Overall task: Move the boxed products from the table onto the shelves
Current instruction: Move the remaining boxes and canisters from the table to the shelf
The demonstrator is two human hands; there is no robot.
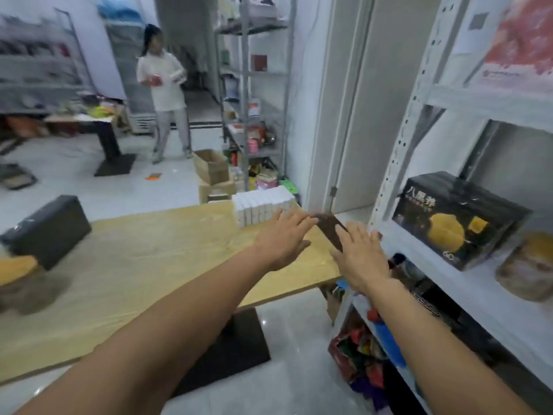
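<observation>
Two bare forearms (179, 324) are stretched out over the near corner of the wooden table (134, 265). A thin brown box (327, 230), blurred and perhaps only a flat carton, is pressed between the left hand (282, 238) and right hand (363, 259), fingers kept straight, just beside the white shelf (402, 139). A row of white boxes (263, 205) is seen standing at the table's far edge.

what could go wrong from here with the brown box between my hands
1. The brown box is only pressed between the flat palms of the left hand and right hand, with no fingers curled round it. That grip may let it slip into the gap between table and shelf.
2. The left hand is close to the white boxes stacked at the table's corner and might knock them off.
</observation>
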